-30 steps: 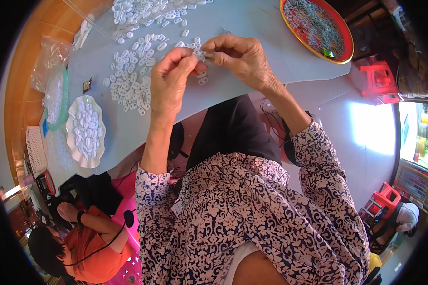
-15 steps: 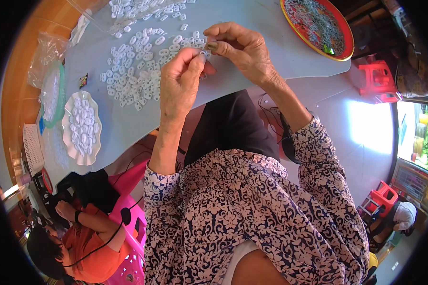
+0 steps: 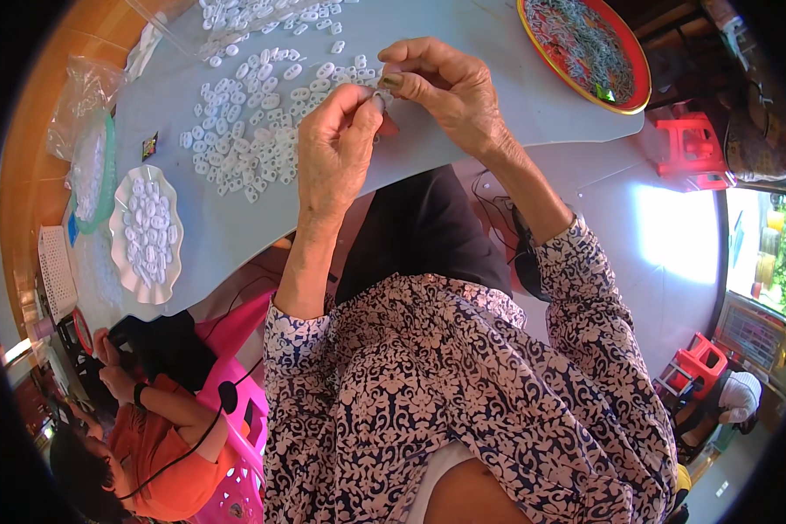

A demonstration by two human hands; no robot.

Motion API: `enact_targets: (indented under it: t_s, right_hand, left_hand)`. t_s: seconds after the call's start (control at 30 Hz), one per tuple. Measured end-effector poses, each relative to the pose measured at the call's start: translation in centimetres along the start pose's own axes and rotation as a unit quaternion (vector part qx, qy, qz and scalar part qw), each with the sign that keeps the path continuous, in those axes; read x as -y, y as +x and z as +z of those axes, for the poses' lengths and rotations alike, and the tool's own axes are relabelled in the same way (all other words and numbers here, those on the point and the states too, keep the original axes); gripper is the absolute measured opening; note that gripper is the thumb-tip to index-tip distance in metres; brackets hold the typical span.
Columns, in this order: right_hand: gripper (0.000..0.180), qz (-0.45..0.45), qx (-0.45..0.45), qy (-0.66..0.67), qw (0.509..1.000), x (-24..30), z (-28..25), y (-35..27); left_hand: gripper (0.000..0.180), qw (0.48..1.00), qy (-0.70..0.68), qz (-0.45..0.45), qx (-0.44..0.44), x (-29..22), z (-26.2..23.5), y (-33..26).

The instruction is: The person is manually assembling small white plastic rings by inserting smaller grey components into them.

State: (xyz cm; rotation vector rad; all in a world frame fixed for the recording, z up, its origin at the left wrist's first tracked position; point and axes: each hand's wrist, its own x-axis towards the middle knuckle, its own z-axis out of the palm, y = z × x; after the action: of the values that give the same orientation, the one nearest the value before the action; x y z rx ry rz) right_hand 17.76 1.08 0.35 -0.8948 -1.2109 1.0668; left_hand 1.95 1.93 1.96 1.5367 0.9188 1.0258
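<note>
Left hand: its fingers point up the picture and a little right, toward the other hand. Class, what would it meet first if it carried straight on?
Most likely the right hand: the left hand already pinches a small white piece against its fingertips, though depth is unclear.

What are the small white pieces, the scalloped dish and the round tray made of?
Small white pieces: likely moulded plastic, opaque, all one shape, slight sheen. Scalloped dish: looks like thin white plastic with a wavy rim; could be glazed. Round tray: glossy red with a yellow rim, plastic or lacquered, cannot tell.
</note>
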Motion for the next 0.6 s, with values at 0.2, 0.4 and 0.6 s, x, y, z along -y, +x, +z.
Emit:
enact_targets:
  t_s: [0.2,0.4,0.6]
  right_hand:
    - [0.02,0.004,-0.004,-0.006,1.0,0.23,0.07,-0.1]
    - [0.016,0.01,-0.007,-0.001,1.0,0.21,0.05,-0.11]
    - [0.014,-0.007,0.023,-0.028,0.999,-0.13,0.07,-0.01]
  left_hand:
    - [0.019,1.0,-0.018,-0.011,0.001,-0.04,0.16,-0.14]
    - [0.018,0.999,-0.029,0.005,-0.023,0.46,0.77,-0.28]
    - [0.015,0.999,0.014,0.019,-0.039,0.64,0.66,-0.54]
